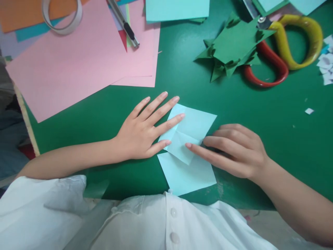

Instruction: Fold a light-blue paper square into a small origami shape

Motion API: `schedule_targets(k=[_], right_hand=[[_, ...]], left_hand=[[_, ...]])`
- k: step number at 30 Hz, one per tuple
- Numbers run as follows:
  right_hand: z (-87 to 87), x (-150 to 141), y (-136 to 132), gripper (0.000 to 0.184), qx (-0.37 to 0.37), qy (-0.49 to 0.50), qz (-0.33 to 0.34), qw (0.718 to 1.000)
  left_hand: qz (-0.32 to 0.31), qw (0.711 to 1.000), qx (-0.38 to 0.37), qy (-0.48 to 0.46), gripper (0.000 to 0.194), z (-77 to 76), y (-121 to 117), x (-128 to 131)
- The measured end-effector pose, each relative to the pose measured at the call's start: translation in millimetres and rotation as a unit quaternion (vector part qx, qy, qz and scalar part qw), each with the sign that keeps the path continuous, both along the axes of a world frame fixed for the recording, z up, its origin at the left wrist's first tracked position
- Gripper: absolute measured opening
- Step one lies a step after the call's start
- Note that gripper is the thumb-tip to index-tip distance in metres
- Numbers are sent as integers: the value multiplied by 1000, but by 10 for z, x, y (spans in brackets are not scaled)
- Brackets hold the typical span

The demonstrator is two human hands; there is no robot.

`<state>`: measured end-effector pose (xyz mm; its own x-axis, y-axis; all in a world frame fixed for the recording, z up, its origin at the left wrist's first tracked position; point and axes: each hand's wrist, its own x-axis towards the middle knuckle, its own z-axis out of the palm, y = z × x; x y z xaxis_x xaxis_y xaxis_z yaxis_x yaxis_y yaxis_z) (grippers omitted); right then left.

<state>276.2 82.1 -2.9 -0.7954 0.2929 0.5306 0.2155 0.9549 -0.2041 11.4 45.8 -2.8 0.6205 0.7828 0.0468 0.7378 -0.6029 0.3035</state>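
A light blue sheet of paper [197, 119] with creases and a folded flap lies in front of me. My left hand [145, 130] is flat with fingers spread, pressing on the sheet's left side. My right hand [238, 151] is at its right edge, one finger or thumb laid on the flap and the other fingers curled at the edge; their tips are partly hidden. Below, a second light blue piece [191, 177] shows from under the folded sheet; whether the two are joined I cannot tell.
Pink sheets [78, 66] lie at the left, with a tape roll [62, 29] and a box cutter [127, 27] on them. Further right are light blue sheets [177, 8], a folded green paper piece [234, 43], scissors [281, 52] and small white paper bits [326, 64] on the green table [78, 118].
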Motion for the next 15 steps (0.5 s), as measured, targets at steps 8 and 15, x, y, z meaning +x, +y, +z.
schedule_targets(k=[8, 15], right_hand=[[-74, 78, 6, 14, 17, -9, 16, 1000], [-29, 30, -157, 19, 31, -10, 38, 999]], left_hand=[[-14, 998, 64, -25, 49, 3, 3, 0], [-92, 977, 172, -88, 12, -7, 19, 26]])
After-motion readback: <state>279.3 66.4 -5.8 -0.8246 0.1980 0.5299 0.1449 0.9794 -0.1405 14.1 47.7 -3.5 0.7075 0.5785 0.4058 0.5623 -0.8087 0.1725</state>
